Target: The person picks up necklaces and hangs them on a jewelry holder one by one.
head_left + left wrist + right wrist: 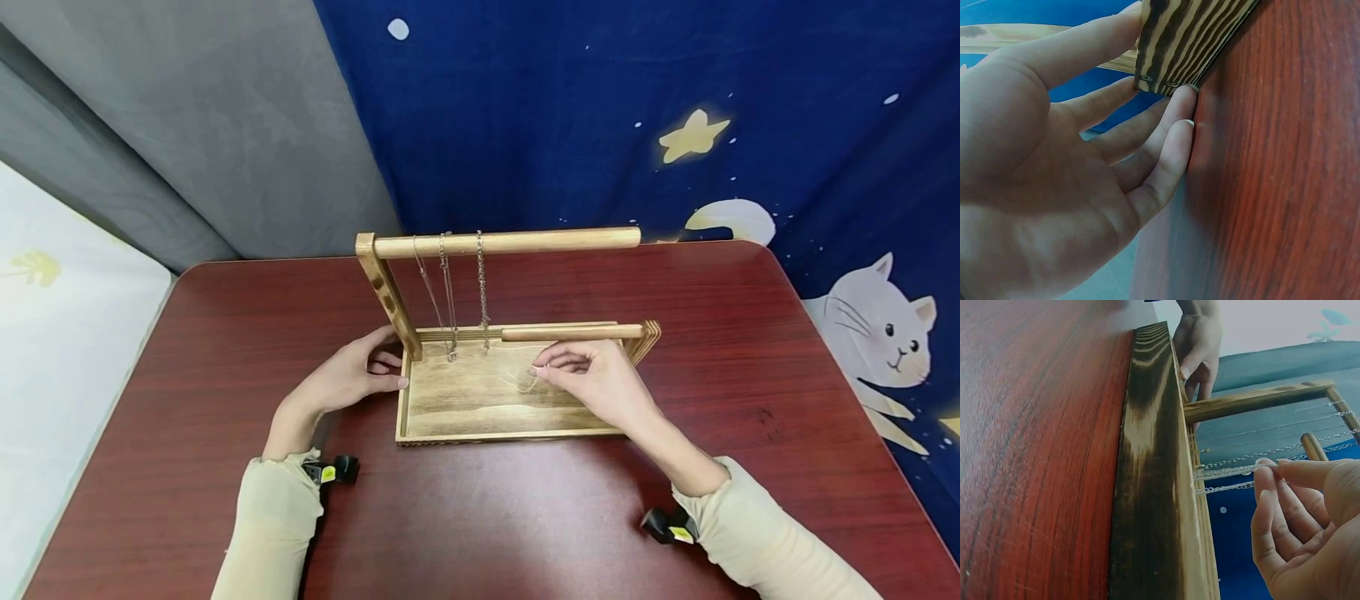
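A wooden jewelry stand has a shallow tray (450, 417), a tall left post (393, 304), a high bar (562, 241) and a lower bar (570, 333). Several thin chain necklaces (482, 279) hang from the high bar's left half. My left hand (341, 375) holds the tray's left end, thumb at the rim; the left wrist view shows fingers against the striped end wall (1179, 37). Between thumb and forefinger, my right hand (603, 383) pinches a fine necklace (522, 388) above the tray, just in front of the lower bar. Its lower part is faint against the wood.
The stand is on a reddish-brown table (495, 508), towards its back edge. Behind it hang a grey curtain (225, 125) and a blue curtain (525, 125) with stars and a cat. Each wrist wears a small black camera (345, 469).
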Demonstrator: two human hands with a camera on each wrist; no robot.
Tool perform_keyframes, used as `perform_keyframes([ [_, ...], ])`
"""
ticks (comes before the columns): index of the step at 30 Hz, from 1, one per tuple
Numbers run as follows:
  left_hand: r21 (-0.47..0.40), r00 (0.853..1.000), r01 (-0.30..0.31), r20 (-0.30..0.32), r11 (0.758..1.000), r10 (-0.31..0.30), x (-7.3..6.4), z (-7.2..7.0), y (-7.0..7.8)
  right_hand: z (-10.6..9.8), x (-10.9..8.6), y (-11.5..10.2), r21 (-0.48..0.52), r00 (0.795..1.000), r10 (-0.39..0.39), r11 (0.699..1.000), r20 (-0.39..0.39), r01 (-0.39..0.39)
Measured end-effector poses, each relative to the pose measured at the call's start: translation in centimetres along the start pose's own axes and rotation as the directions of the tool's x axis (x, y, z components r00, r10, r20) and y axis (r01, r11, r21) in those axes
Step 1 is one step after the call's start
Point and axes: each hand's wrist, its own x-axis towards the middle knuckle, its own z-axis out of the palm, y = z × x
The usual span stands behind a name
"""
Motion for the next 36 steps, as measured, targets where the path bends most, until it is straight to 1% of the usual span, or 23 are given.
perform_keyframes([
  [3, 0.001, 1.0, 0.001, -0.001, 1.0, -0.001, 0.0, 0.0, 0.1, -0.1, -0.3, -0.3, 0.022, 1.0, -0.026, 0.999, -0.001, 0.026],
  [7, -0.007, 1.0, 0.004, 0.0, 1.0, -0.004, 0.0, 0.1, 0.0, -0.2, -0.9, -0.8, 0.012, 0.998, -0.061, 0.998, -0.013, 0.061],
  [14, -0.04, 1.0, 0.02, 0.014, 0.999, -0.019, -0.2, 0.0, -0.1, -0.5, -1.7, -1.9, 0.07, 0.998, -0.055, 0.996, -0.012, 0.056],
  [18, -0.061, 0.999, 0.025, 0.023, 0.998, -0.024, -0.2, 0.0, 0.0, -0.9, -1.9, -2.3, 0.063, 0.997, -0.068, 0.996, -0.028, 0.07],
  [23, -0.075, 0.999, 0.023, 0.025, 0.997, -0.021, -0.2, 0.0, 0.1, -1.5, -2.0, -2.7, 0.081, 0.992, -0.118, 0.989, -0.044, 0.121],
  [30, -0.092, 0.999, 0.018, 0.035, 0.996, -0.014, -0.2, 0.0, 0.0, -2.7, -2.3, -3.6, 0.134, 0.984, -0.172, 0.975, -0.051, 0.178],
  [36, -0.101, 0.999, 0.011, 0.031, 0.995, -0.008, -0.2, 0.0, -0.1, -3.7, -2.5, -4.3, 0.13, 0.973, -0.221, 0.965, -0.065, 0.227],
])
